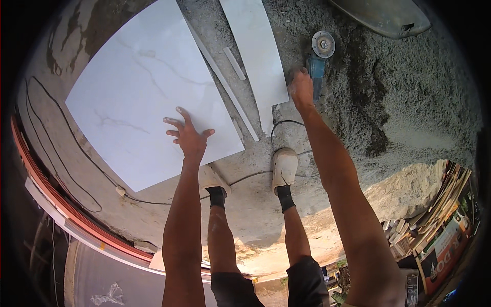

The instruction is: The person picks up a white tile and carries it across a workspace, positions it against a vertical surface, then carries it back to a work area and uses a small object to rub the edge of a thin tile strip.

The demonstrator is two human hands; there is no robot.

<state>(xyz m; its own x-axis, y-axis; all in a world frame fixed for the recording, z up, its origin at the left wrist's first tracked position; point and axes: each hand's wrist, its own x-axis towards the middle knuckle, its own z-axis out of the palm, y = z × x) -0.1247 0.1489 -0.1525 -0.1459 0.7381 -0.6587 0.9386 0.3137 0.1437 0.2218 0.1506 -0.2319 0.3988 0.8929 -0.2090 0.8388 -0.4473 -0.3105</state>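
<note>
One long blue angle grinder (pixel 316 67) points far, just right of our curled right hand (pixel 302 89), hold unclear; our splayed left hand (pixel 191 139), gripping nothing, meets a broad white veined tile (pixel 133 97).

I look through one wide fisheye view, set at the wearer's head and facing steeply down past the bare left hand (pixel 189 139) and bare right hand (pixel 302 91), near enough to take in both forearms (pixel 182 217), onto the grey concrete floor (pixel 253 220).

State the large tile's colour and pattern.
The large tile is white with faint greyish veins, head view.
</note>
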